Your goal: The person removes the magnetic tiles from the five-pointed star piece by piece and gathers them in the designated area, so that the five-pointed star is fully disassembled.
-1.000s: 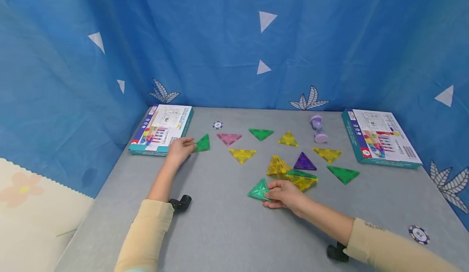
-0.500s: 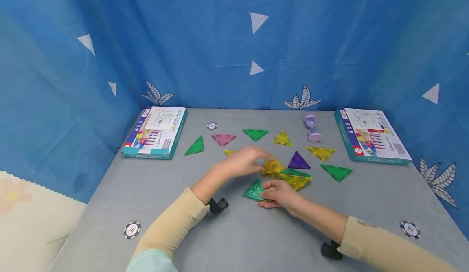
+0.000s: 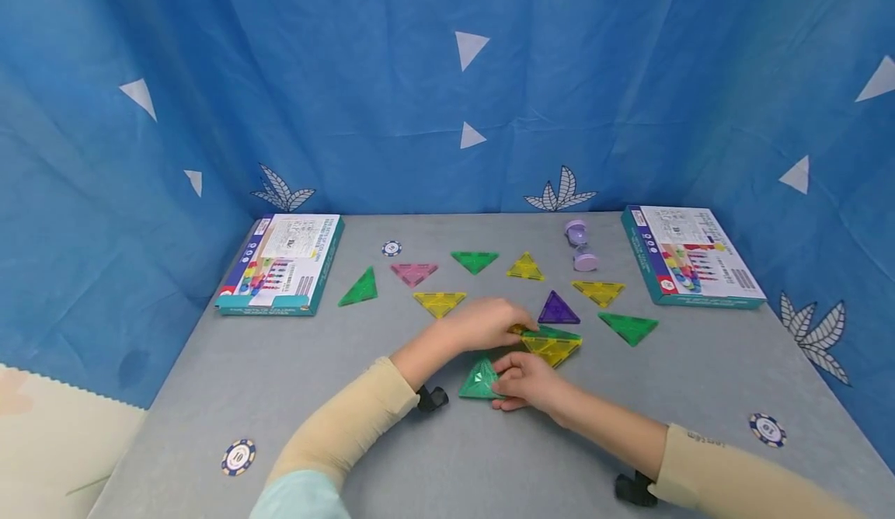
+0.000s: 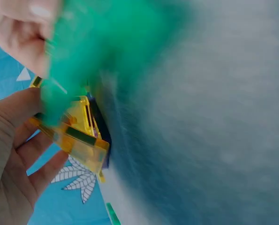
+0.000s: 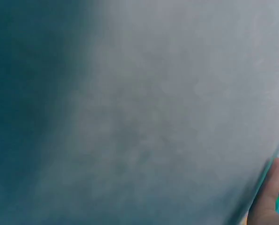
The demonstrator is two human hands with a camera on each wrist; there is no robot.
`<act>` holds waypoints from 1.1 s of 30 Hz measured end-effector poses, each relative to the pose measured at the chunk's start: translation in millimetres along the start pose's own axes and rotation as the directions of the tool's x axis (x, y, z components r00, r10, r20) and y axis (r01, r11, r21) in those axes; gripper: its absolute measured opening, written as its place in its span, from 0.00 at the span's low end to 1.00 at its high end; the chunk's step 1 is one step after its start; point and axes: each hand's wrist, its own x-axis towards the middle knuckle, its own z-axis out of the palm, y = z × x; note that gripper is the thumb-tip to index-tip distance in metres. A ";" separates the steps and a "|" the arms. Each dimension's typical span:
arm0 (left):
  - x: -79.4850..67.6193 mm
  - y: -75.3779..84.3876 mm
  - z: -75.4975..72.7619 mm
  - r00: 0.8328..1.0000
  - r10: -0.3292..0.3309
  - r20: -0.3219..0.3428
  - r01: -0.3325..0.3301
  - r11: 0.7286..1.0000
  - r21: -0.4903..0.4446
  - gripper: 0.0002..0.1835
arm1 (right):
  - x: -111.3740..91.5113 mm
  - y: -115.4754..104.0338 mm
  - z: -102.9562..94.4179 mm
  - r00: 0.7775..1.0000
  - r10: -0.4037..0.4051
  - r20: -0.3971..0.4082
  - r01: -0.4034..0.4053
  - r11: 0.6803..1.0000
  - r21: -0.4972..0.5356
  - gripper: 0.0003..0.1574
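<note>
Head view: two cardboard toy boxes rest flat on the grey bench [image 3: 391, 363], printed faces up, one at the left [image 3: 280, 262], one at the right [image 3: 692, 255]; contents not visible. Lilac sand timer [image 3: 580, 245] stands or lies near the right box; cannot tell which. Between the boxes, separate triangular tiles lie spread out in green, pink, yellow and purple, the purple tile [image 3: 558, 309] just behind a joined yellow-and-green tile cluster [image 3: 552, 346]. Left hand [image 3: 489, 323] reaches over to the left end of this cluster, fingers bent at its yellow part. Right hand [image 3: 533, 383] pinches a green triangular tile [image 3: 479, 380] by its right side; this tile sits in front and to the left of the cluster, apart from it. Left wrist view: thumb and fingers of the left hand grip the cluster's yellow tiles [image 4: 83, 143], thumb on one side, fingers on the other, so the hold is narrow. The green tile, badly blurred, crosses in front of them, with the right hand's fingers at its upper left. Right wrist view: mostly blurred grey surface; fingers [image 5: 269, 190] at the lower right corner, green tile edge right beside them.
</note>
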 end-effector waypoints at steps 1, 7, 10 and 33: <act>-1.8 -0.9 1.0 1.000 0.006 -0.013 -0.006 1.000 0.001 0.14 | -3.6 -1.1 -2.4 1.000 -0.009 0.009 0.009 1.000 -0.013 0.23; -19.5 -3.6 4.8 0.997 0.018 -0.077 -0.018 1.000 -0.001 0.11 | -29.9 -22.0 -27.1 0.997 -0.043 0.069 0.047 0.997 -0.057 0.26; -29.6 -3.8 6.6 0.993 0.023 -0.114 -0.023 1.000 0.007 0.07 | -36.8 -35.3 -42.8 0.994 -0.076 0.074 0.082 0.993 -0.080 0.27; -111.8 45.5 17.2 0.966 -0.161 -0.203 0.186 0.976 0.112 0.08 | 74.2 -43.5 -72.1 0.988 -0.075 -0.134 0.032 0.955 -0.296 0.28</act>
